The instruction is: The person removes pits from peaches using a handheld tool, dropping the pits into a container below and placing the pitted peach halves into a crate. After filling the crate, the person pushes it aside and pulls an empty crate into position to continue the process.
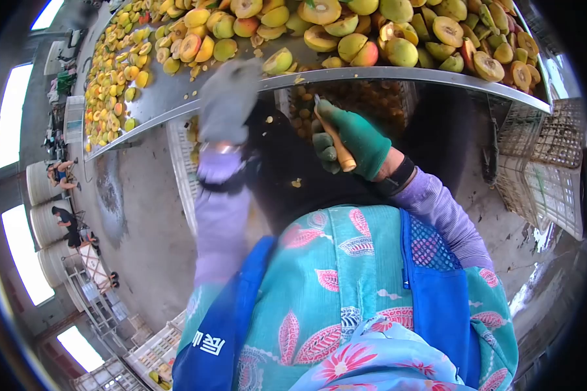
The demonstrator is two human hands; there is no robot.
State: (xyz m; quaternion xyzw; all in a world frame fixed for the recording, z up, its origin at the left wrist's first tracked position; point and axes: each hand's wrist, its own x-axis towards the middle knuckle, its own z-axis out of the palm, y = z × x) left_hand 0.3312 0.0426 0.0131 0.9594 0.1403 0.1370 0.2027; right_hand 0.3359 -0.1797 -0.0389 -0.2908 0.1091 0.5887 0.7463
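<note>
My right hand [355,140], in a green glove with grey fingertips, is closed around the wooden handle of a small knife [338,142]. Its short metal tip points up toward the table edge. In a grey glove, my left hand [229,98] is over the metal rim on the left, smeared by motion; its fingers cannot be made out. Just past it, halved peaches [278,60] lie on the metal table [300,55], yellow with some red skin. Several show a brown hollow in the cut face.
Below the table edge stands a crate of cut pieces [372,98] between my knees. White plastic crates [541,169] are stacked at the right. Another crate [184,176] is by my left leg. Two people [65,221] sit far left near large pale tubs [45,225].
</note>
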